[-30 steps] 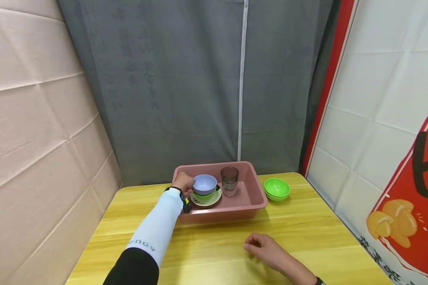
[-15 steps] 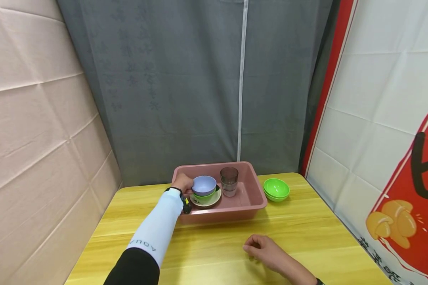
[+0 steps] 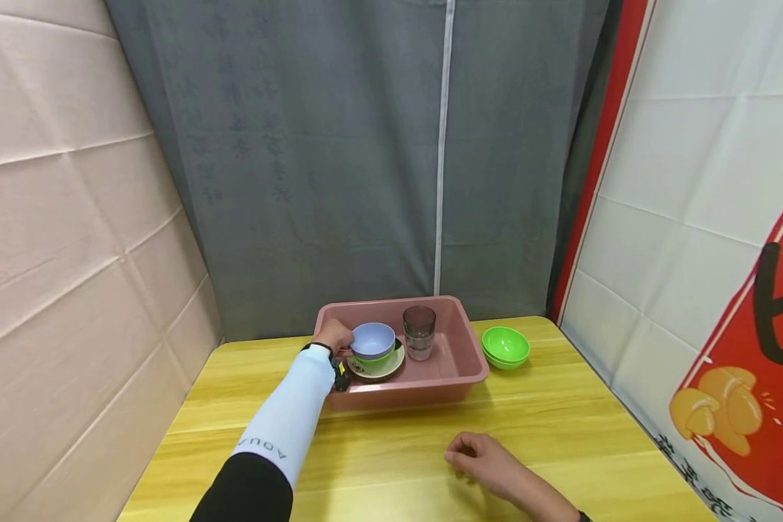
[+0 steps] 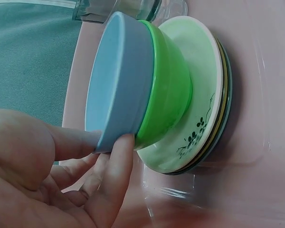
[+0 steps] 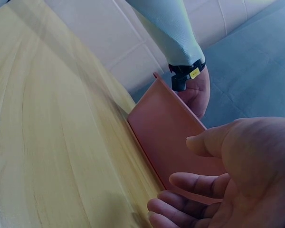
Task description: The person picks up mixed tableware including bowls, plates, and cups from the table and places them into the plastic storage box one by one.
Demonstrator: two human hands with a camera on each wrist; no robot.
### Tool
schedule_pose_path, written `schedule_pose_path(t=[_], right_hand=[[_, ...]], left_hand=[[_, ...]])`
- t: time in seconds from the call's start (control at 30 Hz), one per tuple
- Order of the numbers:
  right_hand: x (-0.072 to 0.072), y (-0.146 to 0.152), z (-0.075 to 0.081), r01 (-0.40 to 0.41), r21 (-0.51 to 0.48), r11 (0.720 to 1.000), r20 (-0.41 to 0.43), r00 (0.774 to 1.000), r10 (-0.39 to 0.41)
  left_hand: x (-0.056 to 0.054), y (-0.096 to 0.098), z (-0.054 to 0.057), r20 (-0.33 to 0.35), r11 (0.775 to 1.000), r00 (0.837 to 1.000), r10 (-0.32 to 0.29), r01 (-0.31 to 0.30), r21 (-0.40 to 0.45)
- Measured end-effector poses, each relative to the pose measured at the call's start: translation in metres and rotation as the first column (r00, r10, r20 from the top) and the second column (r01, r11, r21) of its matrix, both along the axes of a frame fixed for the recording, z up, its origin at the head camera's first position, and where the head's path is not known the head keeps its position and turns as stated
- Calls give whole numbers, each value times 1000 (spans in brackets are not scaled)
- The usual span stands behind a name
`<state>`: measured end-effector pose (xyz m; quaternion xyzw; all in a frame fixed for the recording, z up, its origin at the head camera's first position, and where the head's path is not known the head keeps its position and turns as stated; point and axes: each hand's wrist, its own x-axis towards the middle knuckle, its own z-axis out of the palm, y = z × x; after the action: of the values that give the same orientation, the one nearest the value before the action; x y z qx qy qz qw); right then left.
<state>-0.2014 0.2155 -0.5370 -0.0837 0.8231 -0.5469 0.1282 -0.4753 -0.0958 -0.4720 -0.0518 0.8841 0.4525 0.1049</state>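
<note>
My left hand [image 3: 334,334] reaches over the left side of a pink tub and pinches the rim of a blue bowl [image 4: 126,71] between thumb and fingers. The blue bowl sits nested in a green bowl [image 4: 170,85]. Beneath them lies a stack of plates, the top one a pale plate [image 4: 199,135] with a dark flower print. Near the front of the table my right hand [image 3: 489,462] hangs with loosely curled fingers and holds nothing; in the right wrist view its thumb and fingers stand apart.
The pink tub [image 3: 404,395] stands at the back of the wooden table [image 3: 391,464]. Inside it, right of the bowls, are stacked glasses [image 3: 420,332]. Nested green bowls [image 3: 505,346] stand on the table to the tub's right. A grey curtain [image 3: 326,181] hangs behind.
The blue bowl has sunk slightly onto the green bowl, with my left hand still at its rim. My right hand stays in place.
</note>
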Motion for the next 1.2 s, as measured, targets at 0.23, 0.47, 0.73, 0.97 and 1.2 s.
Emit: schedule_pose_path(t=[0.23, 0.47, 0.73, 0.97, 1.2], right_hand=[[0, 0, -1, -8, -2, 1000, 8, 1000, 8], [1, 1, 4, -9, 7, 1000, 33, 999, 9], [1, 2, 8, -17, 15, 1000, 36, 999, 17], [-4, 3, 10, -3, 56, 998, 15, 1000, 2], [-6, 7, 10, 22, 79, 997, -92, 996, -15]], left_hand=[[3, 1, 3, 0, 1000, 1000, -2, 2, 3], [10, 0, 10, 33, 999, 999, -32, 31, 36], [10, -4, 17, 66, 996, 994, -83, 84, -13], [24, -10, 33, 7, 968, 980, -197, 196, -157], [62, -29, 54, -142, 938, 945, -294, 257, -233]])
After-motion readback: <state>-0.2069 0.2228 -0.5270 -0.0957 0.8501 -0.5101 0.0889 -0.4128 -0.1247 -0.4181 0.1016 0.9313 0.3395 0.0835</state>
